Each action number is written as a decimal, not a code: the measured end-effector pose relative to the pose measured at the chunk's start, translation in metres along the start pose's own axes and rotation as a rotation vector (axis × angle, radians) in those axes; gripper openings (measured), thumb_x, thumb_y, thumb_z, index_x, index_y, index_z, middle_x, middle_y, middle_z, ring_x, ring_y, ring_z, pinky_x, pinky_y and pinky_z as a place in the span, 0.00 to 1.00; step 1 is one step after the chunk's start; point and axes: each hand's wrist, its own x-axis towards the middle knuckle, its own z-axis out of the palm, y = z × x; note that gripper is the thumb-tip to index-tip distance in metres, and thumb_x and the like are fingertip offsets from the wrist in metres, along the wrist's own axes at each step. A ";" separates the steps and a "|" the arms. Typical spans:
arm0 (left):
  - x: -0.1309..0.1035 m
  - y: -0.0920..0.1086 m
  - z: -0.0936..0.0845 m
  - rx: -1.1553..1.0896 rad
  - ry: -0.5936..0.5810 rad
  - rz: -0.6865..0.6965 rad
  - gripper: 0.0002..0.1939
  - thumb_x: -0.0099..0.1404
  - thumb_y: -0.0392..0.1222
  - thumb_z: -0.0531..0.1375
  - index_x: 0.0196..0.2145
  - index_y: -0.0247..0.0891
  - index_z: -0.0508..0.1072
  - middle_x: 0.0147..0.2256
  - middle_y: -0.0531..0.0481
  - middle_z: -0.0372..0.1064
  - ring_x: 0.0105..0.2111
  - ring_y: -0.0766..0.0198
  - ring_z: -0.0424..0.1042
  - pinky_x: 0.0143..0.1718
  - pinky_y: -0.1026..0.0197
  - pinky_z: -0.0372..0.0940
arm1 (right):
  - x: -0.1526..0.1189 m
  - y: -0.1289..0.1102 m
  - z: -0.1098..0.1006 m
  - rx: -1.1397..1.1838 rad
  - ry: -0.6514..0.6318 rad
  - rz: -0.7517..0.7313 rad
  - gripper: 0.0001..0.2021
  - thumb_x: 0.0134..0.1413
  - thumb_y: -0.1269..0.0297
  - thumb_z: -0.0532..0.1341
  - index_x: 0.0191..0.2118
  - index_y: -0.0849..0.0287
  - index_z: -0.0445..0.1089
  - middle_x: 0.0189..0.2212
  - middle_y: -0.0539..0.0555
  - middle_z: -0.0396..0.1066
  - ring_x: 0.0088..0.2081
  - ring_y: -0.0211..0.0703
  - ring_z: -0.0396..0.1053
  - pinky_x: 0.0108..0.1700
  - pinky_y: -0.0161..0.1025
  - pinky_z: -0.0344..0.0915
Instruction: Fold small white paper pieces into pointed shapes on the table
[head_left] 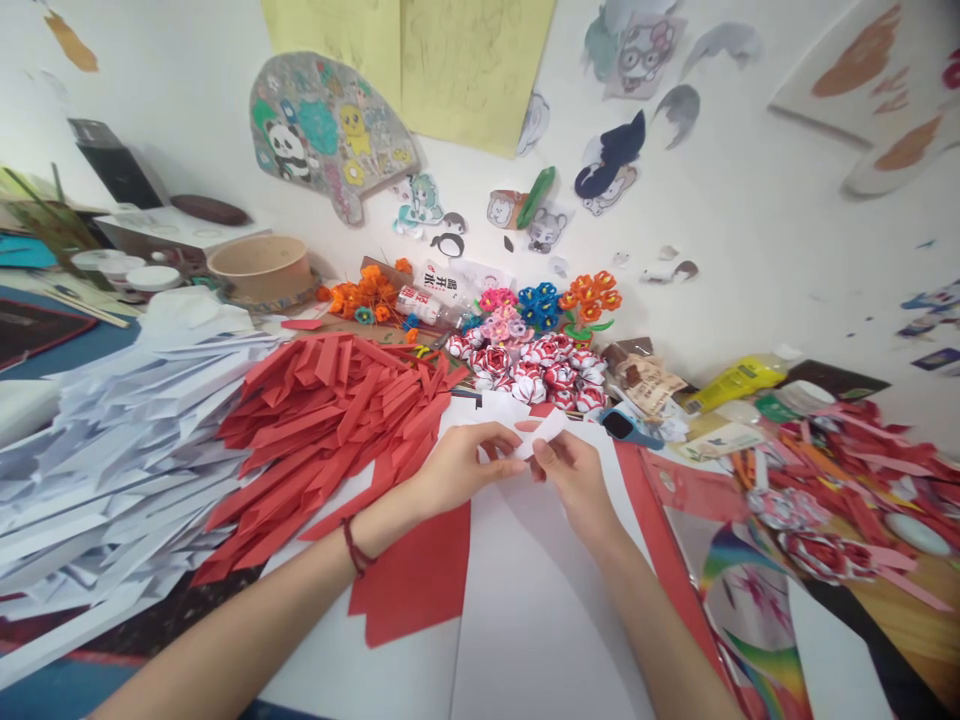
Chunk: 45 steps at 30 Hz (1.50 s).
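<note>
Between my two hands is a small folded strip of white paper (546,430), held above a large white sheet (536,600). My left hand (469,462) pinches its lower left end between thumb and fingers. On the other side, my right hand (574,475) grips the strip with the thumb on top. Just beyond my hands lie red-and-white paper roses (559,372) in a cluster. Left of my left hand spreads a heap of folded red paper strips (337,410), and farther left a heap of white strips (135,460).
Red paper (416,580) lies under my left forearm. Behind stand small craft flowers (540,305), a plastic bottle (424,305) and a round tan container (259,265). At right are a smartwatch (626,427), a yellow packet (739,383) and piled red strips (862,460). A decorated wall (480,180) rises behind.
</note>
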 end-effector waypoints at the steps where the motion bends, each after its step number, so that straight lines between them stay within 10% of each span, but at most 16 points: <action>1: 0.000 0.000 0.000 -0.014 -0.009 -0.003 0.14 0.59 0.46 0.63 0.40 0.35 0.74 0.36 0.49 0.73 0.33 0.68 0.68 0.33 0.67 0.60 | 0.000 0.000 0.000 0.003 -0.002 -0.001 0.18 0.52 0.53 0.63 0.44 0.60 0.72 0.24 0.48 0.65 0.23 0.32 0.59 0.25 0.33 0.58; 17: -0.009 0.004 0.006 0.429 0.036 0.022 0.14 0.67 0.39 0.51 0.48 0.42 0.69 0.31 0.52 0.74 0.28 0.67 0.69 0.29 0.68 0.57 | -0.001 -0.003 0.001 -0.079 -0.053 0.052 0.21 0.57 0.52 0.58 0.47 0.64 0.70 0.22 0.48 0.63 0.24 0.35 0.59 0.27 0.34 0.56; 25: -0.005 0.002 0.007 0.501 0.151 -0.111 0.16 0.66 0.45 0.51 0.24 0.37 0.66 0.22 0.53 0.67 0.22 0.68 0.63 0.24 0.67 0.49 | -0.003 -0.005 0.002 -0.180 -0.113 0.149 0.19 0.54 0.50 0.58 0.26 0.63 0.67 0.18 0.50 0.64 0.24 0.37 0.61 0.29 0.35 0.57; 32: -0.005 0.001 0.005 0.519 0.154 -0.154 0.09 0.64 0.46 0.53 0.30 0.40 0.67 0.28 0.54 0.72 0.25 0.67 0.67 0.26 0.67 0.52 | -0.004 0.004 0.001 -0.398 -0.226 0.253 0.20 0.53 0.50 0.56 0.20 0.61 0.62 0.16 0.46 0.57 0.21 0.33 0.54 0.24 0.33 0.48; 37: -0.008 -0.002 0.010 0.755 0.119 -0.175 0.06 0.63 0.41 0.53 0.30 0.39 0.68 0.28 0.52 0.72 0.28 0.64 0.70 0.25 0.65 0.51 | -0.007 0.001 0.003 -0.758 -0.191 0.145 0.21 0.50 0.55 0.58 0.14 0.59 0.55 0.13 0.45 0.51 0.20 0.32 0.50 0.23 0.33 0.44; 45: -0.011 -0.005 0.017 0.932 0.072 -0.086 0.06 0.63 0.37 0.52 0.36 0.39 0.69 0.35 0.50 0.71 0.30 0.63 0.71 0.23 0.64 0.51 | -0.013 -0.001 0.009 -1.034 0.008 0.080 0.13 0.53 0.60 0.57 0.20 0.56 0.68 0.17 0.50 0.68 0.20 0.38 0.61 0.24 0.35 0.47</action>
